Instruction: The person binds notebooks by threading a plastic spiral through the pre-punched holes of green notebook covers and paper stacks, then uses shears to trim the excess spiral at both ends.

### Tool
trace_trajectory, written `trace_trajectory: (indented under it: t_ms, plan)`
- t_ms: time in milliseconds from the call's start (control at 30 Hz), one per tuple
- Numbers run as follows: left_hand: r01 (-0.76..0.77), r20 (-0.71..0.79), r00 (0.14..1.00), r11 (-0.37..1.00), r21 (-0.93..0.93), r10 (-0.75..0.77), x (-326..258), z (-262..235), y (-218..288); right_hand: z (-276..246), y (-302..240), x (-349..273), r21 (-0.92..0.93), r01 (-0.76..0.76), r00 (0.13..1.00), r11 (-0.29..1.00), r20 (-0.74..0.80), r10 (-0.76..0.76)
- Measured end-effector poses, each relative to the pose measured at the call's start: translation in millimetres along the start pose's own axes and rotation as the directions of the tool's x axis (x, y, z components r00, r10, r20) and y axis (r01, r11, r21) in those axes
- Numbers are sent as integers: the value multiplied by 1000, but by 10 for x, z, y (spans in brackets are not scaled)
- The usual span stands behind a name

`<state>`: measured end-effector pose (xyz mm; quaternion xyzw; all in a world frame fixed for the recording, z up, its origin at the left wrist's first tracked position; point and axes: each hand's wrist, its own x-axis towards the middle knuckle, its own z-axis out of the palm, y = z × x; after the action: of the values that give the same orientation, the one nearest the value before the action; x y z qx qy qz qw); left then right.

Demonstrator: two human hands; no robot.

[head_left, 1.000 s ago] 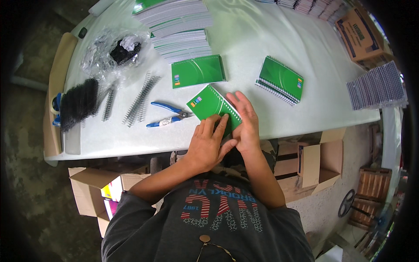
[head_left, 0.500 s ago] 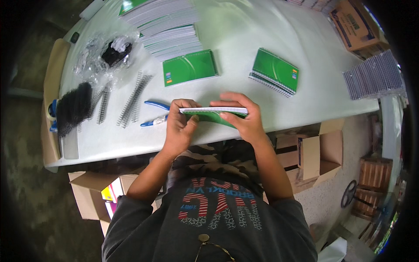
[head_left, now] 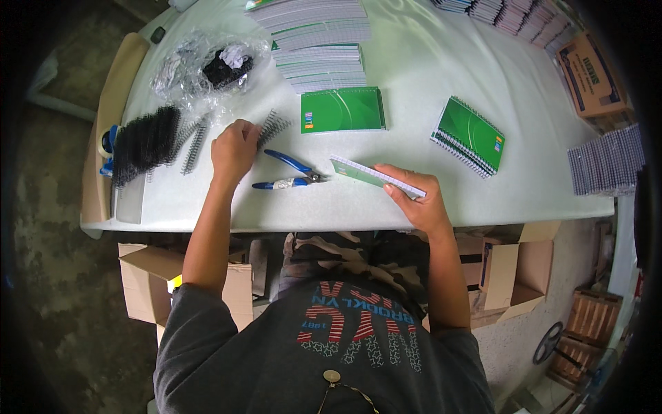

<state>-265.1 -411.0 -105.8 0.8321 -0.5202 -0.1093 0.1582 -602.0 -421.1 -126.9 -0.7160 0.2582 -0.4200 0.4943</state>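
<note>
My right hand (head_left: 420,200) grips a small unbound notebook (head_left: 376,178) by its right end, thumb on the near side. Tilted on edge above the table, it shows its white page edge and part of a green cover. My left hand (head_left: 234,152) is over the loose spiral binding coils (head_left: 274,129), its fingers curled closed on a coil; the palm and wrist hide the rest of that pile. Between the hands lie blue-handled cutting pliers (head_left: 293,172), jaws pointing right, one handle wrapped in whitish material.
Beyond the pliers sits a green notebook stack (head_left: 343,110), with more stacked pads (head_left: 321,65) behind. Coil-bound green notebooks (head_left: 470,136) lie at right. Black coils (head_left: 145,145) and crumpled clear plastic (head_left: 183,76) occupy the left. A carton (head_left: 589,79) stands far right.
My left hand has let go of the notebook and moved left to the loose coils. The right hand alone now holds the notebook, farther right and tilted.
</note>
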Motion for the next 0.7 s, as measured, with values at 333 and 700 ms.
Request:
trace_trajectory:
  t_ms: [333,700]
  plan:
    - [-111,-135,987,978,-178,88,-88,-2,139,-38,13,3,60,-115,991,992,-66,119]
    - [-113,320,856,750,-652,407,-526,-140,712,-54,41,17,95,-179,978,979,-88,187]
